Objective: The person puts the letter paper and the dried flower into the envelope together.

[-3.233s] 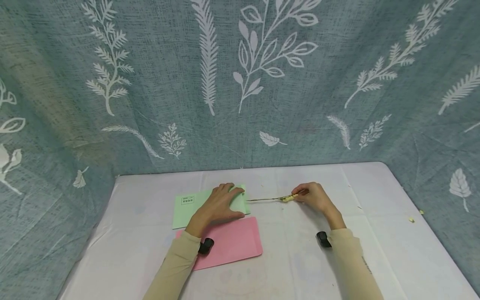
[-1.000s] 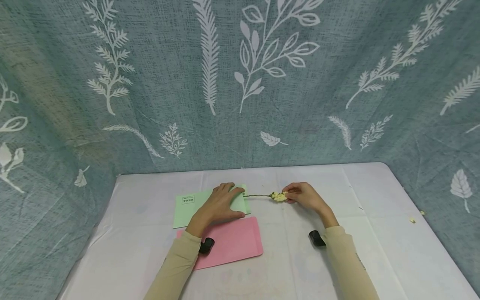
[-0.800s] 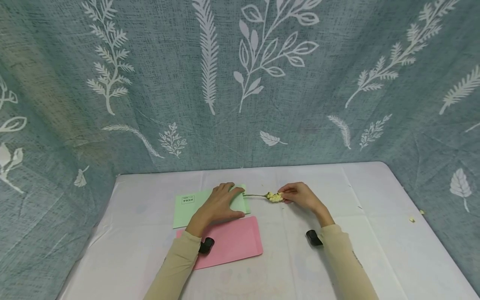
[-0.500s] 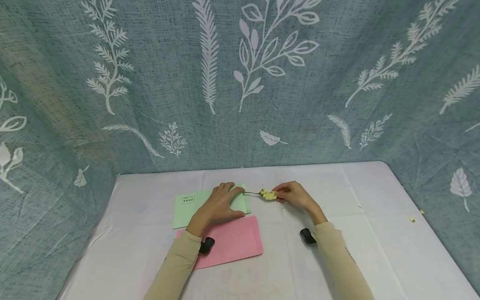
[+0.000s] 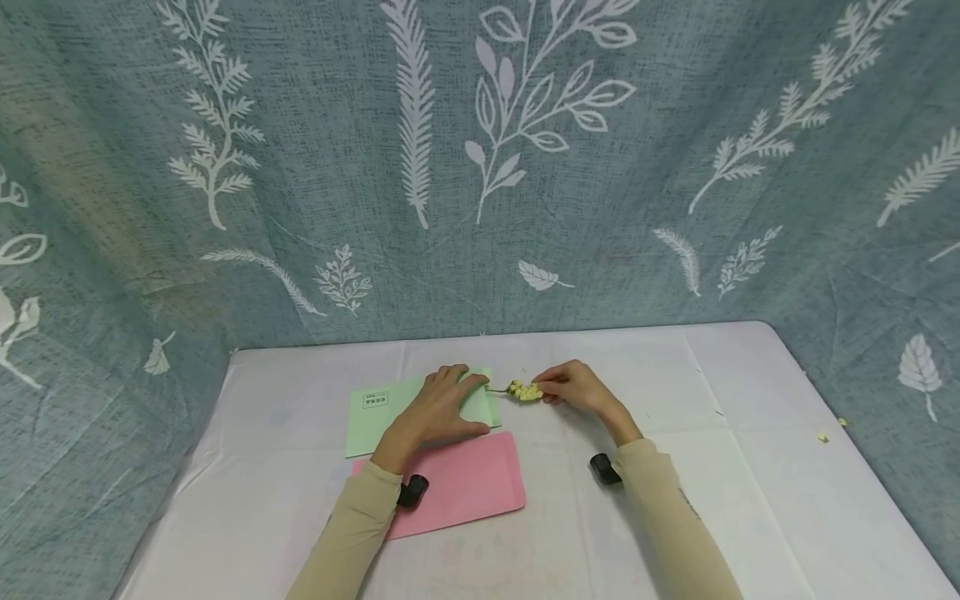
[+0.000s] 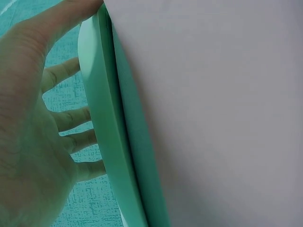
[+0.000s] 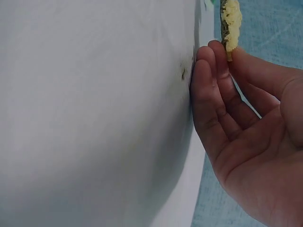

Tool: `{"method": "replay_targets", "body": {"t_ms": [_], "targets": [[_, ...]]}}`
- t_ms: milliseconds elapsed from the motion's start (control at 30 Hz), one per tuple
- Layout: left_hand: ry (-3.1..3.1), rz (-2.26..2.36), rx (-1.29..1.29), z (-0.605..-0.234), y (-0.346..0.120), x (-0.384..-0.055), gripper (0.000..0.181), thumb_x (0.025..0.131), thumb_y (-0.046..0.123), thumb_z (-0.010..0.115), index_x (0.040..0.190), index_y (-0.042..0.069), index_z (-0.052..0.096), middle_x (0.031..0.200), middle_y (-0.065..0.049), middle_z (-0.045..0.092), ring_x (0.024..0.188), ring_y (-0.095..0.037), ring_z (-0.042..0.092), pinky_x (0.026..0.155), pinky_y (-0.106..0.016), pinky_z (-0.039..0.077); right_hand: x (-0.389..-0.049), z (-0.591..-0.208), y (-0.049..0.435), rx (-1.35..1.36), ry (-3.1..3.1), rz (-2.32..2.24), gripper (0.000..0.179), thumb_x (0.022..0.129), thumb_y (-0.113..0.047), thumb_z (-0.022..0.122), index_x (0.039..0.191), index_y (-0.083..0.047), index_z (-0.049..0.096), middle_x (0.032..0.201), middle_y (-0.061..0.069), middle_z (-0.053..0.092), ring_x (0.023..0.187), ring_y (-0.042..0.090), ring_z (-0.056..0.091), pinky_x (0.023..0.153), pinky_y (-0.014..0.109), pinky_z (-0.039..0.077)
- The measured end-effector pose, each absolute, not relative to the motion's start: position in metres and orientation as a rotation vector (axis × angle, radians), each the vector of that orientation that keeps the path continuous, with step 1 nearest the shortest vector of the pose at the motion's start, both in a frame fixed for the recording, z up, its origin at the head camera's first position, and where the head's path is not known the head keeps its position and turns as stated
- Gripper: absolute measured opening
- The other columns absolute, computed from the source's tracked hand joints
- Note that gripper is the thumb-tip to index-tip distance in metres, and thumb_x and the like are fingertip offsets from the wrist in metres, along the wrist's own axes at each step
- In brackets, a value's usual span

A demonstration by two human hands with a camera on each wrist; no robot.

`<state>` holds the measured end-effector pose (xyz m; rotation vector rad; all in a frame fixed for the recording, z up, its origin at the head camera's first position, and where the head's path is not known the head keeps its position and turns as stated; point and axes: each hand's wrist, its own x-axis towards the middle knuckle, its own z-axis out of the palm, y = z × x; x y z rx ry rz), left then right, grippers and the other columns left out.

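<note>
A mint-green envelope (image 5: 386, 429) with a small printed box lies on the table. My left hand (image 5: 438, 408) spans it near its right end, thumb by the near edge and fingers by the far edge. The left wrist view shows that envelope (image 6: 106, 109) bowed between thumb and fingers, with a dark gap along its mouth. In my right hand (image 5: 581, 392) a dried yellow flower (image 5: 525, 391) is pinched by its head between thumb and fingertips. Its thin stem points left and ends from view at the envelope's mouth.
Partly under my left wrist lies a pink envelope (image 5: 465, 483). Small yellow bits (image 5: 822, 437) lie at the right edge of the white table (image 5: 750, 517). A patterned teal curtain (image 5: 480, 275) hangs behind the table and along its sides.
My right hand has moved left with the flower, and less of the stem shows outside the green envelope. The left hand and both envelopes have stayed in place.
</note>
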<state>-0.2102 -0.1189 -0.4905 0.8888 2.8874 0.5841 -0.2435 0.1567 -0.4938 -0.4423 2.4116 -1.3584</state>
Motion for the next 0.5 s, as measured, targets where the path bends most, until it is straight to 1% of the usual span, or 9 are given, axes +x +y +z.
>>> {"method": "replay_targets", "body": {"t_ms": [100,333,500], "targets": [[2.888,0.58,0.883,-0.49,-0.118,-0.21,0.073,0.079,0.049,0.077,0.14,0.016,0.052,0.142,-0.022,0.043,0.131,-0.042,0.04,0.104,-0.061,0.033,-0.244,-0.493,0.152,-0.433,2.412,-1.342,0.024,0.098,-0.009,0.059,0.113,0.007,0.07,0.088,0.013,0.072,0.076,0.019,0.069,0.069,0.031,0.057],[2.879,0.576,0.872,-0.489,-0.118,-0.21,0.073,0.08,0.049,0.077,0.14,0.016,0.052,0.143,-0.022,0.043,0.132,-0.041,0.039,0.105,-0.061,0.032,-0.242,-0.492,0.143,-0.406,2.448,-1.302,0.023,0.097,-0.01,0.06,0.111,0.005,0.071,0.084,0.009,0.072,0.072,0.013,0.065,0.066,0.028,0.055],[2.879,0.577,0.864,-0.49,-0.119,-0.21,0.073,0.08,0.048,0.077,0.14,0.016,0.052,0.143,-0.022,0.042,0.132,-0.042,0.038,0.105,-0.061,0.031,-0.241,-0.491,0.136,-0.416,2.462,-1.281,0.023,0.096,-0.011,0.061,0.11,0.004,0.072,0.084,0.008,0.072,0.071,0.012,0.064,0.064,0.026,0.054]]}}
